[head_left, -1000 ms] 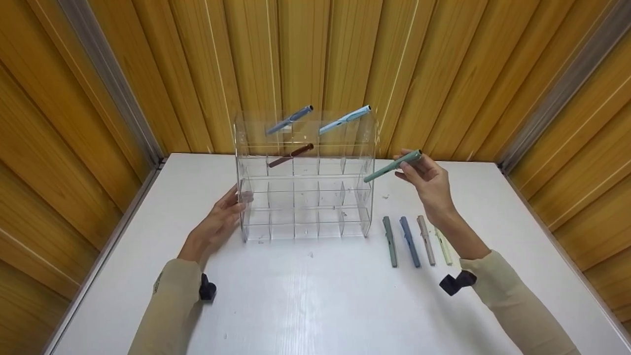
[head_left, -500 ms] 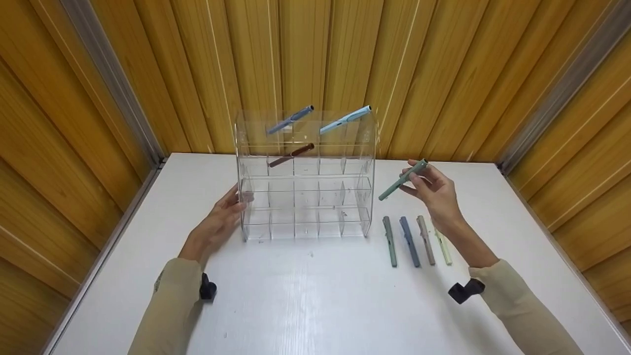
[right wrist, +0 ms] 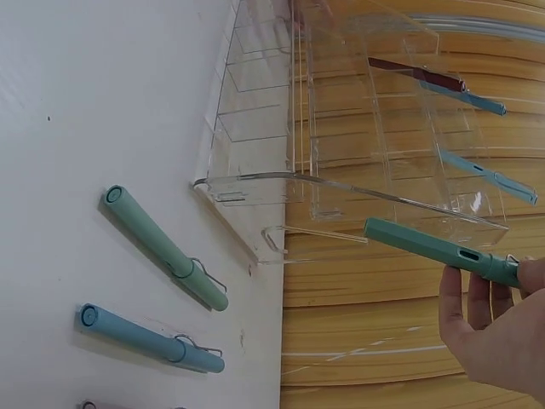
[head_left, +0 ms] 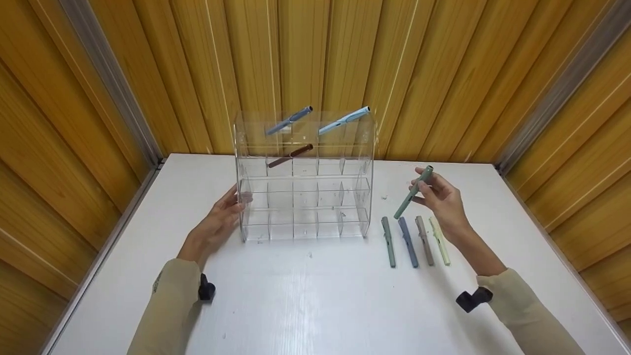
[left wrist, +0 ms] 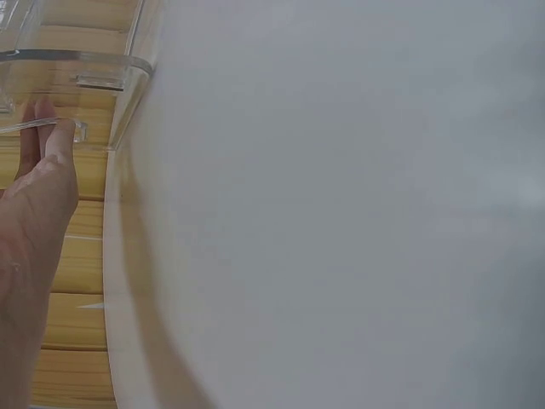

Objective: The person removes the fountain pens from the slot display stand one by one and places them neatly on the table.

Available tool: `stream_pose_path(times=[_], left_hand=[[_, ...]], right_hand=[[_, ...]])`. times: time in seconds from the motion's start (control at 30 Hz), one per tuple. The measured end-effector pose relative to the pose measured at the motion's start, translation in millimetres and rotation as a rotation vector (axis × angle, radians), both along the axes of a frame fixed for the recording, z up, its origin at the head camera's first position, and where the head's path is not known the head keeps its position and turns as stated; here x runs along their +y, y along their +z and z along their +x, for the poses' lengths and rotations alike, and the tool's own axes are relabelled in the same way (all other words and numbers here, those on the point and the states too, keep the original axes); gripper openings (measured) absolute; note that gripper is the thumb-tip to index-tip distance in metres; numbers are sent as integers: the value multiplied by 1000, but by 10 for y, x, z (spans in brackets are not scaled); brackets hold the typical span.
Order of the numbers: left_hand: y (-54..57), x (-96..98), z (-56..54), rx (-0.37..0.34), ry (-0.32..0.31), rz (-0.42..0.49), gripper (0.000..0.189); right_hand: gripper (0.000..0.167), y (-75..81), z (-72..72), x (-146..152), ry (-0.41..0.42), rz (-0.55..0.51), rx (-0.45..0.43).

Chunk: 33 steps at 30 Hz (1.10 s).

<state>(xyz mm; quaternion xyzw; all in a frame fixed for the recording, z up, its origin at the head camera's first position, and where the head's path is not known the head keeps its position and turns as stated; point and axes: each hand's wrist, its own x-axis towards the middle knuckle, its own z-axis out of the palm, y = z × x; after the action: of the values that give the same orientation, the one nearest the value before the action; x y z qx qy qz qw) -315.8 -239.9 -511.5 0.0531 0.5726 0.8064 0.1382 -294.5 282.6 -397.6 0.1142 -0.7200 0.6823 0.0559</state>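
A clear acrylic pen rack (head_left: 305,197) with rows of compartments stands on the white table. My left hand (head_left: 217,224) holds its left side, fingers at the side panel's edge and partly seen through it. My right hand (head_left: 446,204) pinches a green pen (head_left: 406,203) between thumb and fingers, to the right of the rack and apart from it. The pen tilts, its lower end toward the table. Below lie a green pen (head_left: 389,241), a blue pen (head_left: 408,241), a taupe pen (head_left: 425,240) and a pale green pen (head_left: 440,240), side by side.
In the rack, a dark blue pen (head_left: 290,121) and a light blue pen (head_left: 344,121) lean in the top row, a dark red pen (head_left: 291,156) in the row below. Yellow wood-patterned walls (head_left: 305,59) surround the table (head_left: 286,305).
My right hand has moved right and down, toward the near side, with the green pen, which now hangs more steeply away from the rack. The left hand has stayed at the rack.
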Motion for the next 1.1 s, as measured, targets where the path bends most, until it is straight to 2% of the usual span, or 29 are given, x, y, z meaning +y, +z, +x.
stream_pose_path(times=[0.17, 0.43, 0.67, 0.73, 1.0, 1.1], left_hand=[[-20, -19, 6, -2, -1, 13, 81], [-25, -17, 22, -14, 0, 15, 81], [-41, -35, 13, 34, -2, -63, 79], [-38, -34, 11, 27, -2, -48, 79], [-23, -38, -2, 44, -13, -43, 79], [-12, -27, -4, 46, -6, -42, 80]], right_hand=[[49, 2, 46, 46, -14, 5, -14], [37, -43, 34, 151, -44, 23, -11], [32, -128, 50, 279, -42, 9, 4], [31, -148, 54, 326, -44, -1, -1], [39, -227, 41, 500, -124, 54, -1], [39, -271, 41, 570, -145, 43, -21]])
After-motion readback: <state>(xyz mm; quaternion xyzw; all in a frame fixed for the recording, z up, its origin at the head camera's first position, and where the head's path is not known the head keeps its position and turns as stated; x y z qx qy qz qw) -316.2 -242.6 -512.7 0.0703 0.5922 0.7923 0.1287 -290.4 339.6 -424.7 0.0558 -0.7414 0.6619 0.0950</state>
